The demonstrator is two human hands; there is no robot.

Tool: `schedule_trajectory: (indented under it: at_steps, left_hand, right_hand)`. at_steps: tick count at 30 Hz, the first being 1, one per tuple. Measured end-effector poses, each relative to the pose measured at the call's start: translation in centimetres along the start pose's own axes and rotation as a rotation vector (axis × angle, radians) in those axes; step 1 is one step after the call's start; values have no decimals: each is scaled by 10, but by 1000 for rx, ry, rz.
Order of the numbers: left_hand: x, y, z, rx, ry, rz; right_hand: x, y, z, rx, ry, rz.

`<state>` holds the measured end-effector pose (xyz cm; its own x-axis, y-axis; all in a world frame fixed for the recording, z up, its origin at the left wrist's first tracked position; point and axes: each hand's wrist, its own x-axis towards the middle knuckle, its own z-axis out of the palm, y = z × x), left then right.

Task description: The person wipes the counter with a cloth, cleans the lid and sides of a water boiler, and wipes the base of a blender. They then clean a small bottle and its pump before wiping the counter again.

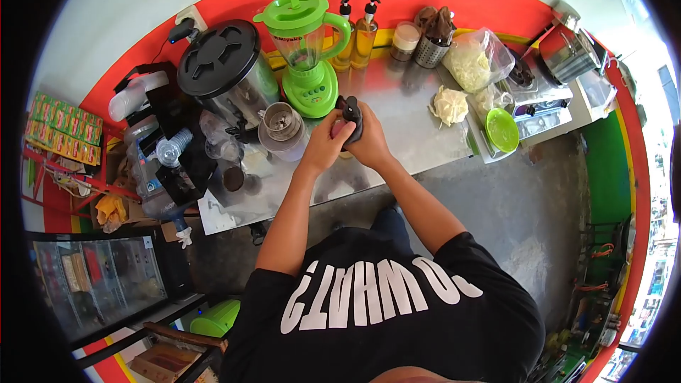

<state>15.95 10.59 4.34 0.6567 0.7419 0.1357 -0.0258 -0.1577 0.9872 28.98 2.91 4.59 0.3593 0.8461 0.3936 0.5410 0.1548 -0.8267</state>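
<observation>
Both my hands meet above the front half of the steel counter (pixel 411 92), just below the green blender (pixel 306 57). Between them is a small black bundle (pixel 350 113) with a pinkish patch low on its left side; its exact kind I cannot make out. My left hand (pixel 328 143) has its fingers closed against the left side of the bundle. My right hand (pixel 372 140) wraps round it from the right. Left of my hands, a metal strainer cup (pixel 281 122) sits on a pale container (pixel 287 147).
A large steel drum with a black lid (pixel 218 57) stands at the back left. Behind are pump bottles (pixel 364 39), a jar (pixel 405 41) and a perforated metal holder (pixel 431 51). To the right are a bag of pale shreds (pixel 474 62) and a green bowl (pixel 502 130).
</observation>
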Motion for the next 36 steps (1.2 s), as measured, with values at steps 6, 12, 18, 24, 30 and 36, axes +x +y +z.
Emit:
schedule_trajectory:
  at_steps: [6, 12, 18, 24, 30, 36]
  left_hand:
    - [6, 16, 16, 186, 95, -85]
    - [34, 2, 40, 259, 359, 29]
    - [71, 6, 59, 281, 403, 28]
    - [101, 5, 76, 319, 372, -27]
    - [112, 2, 87, 415, 392, 15]
    - [112, -1, 80, 278, 372, -66]
  right_hand:
    - [-5, 33, 10, -32, 111, -140]
    - [-17, 108, 1, 91, -123, 40]
    - [26, 191, -66, -303, -170, 230]
    - [94, 228, -103, -274, 142, 296]
    - [123, 288, -63, -622, -372, 127]
    - [214, 302, -40, -584, -421, 210]
